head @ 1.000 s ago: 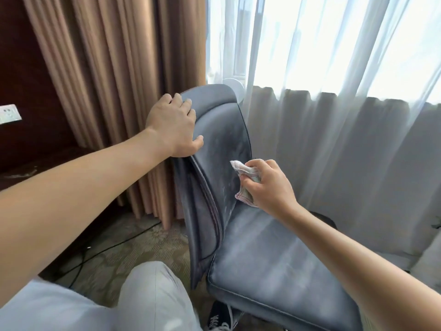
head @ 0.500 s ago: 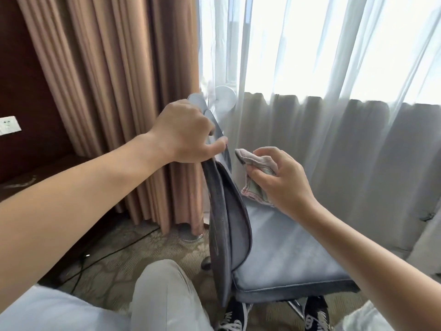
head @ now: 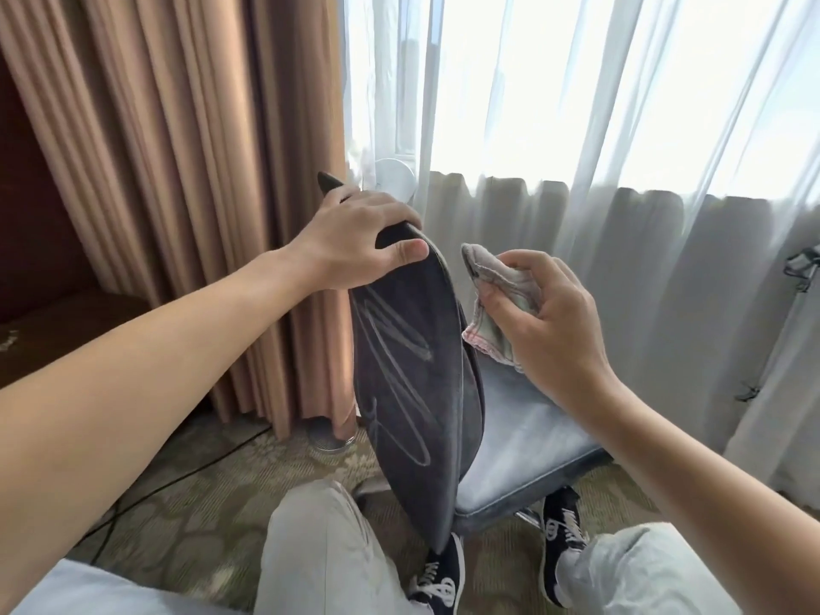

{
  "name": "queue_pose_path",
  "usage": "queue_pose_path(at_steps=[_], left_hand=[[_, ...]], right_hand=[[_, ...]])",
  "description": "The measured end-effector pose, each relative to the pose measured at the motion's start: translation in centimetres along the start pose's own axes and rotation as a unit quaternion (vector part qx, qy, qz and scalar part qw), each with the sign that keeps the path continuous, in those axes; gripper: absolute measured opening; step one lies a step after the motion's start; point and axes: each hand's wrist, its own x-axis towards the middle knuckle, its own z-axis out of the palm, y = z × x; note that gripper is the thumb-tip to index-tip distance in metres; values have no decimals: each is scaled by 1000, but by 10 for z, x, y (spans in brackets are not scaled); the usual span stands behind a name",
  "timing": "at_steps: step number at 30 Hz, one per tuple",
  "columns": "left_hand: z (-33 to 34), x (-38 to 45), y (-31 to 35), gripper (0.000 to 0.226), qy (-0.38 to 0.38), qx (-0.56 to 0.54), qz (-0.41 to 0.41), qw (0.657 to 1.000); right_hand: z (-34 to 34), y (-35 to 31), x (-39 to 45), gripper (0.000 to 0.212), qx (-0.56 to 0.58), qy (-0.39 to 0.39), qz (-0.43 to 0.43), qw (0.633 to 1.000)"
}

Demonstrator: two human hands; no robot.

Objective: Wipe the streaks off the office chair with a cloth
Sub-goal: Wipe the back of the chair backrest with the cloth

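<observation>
Step in hand: positioning, not wiping yet. Left hand (head: 355, 233) grasps the top edge of the office chair (head: 412, 383) backrest, thumb on the rear face, fingers over the crest. The chair stands on the carpet between the person's knees and the curtains, rear face toward us. Pale looping streaks (head: 395, 348) run down that face, apparently untouched. Right hand (head: 546, 321) pinches a bunched cloth (head: 492, 304) just beside the backrest edge, clear of the fabric.

Next move, my read: bring the cloth round onto the rear face and press along the streaks while the left grip steadies the back.

Containers: none in view.
</observation>
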Motion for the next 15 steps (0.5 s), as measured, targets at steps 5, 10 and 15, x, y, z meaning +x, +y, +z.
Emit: queue_pose_path(at_steps=[5, 10, 15], left_hand=[[7, 1, 10, 66, 43, 2, 33, 999], [11, -5, 27, 73, 73, 27, 41, 996], [23, -1, 81, 80, 94, 93, 27, 991]], right_hand=[[6, -5, -11, 36, -39, -34, -10, 999], [-6, 4, -22, 39, -27, -46, 25, 998], [-37, 15, -33, 30, -36, -44, 48, 997]])
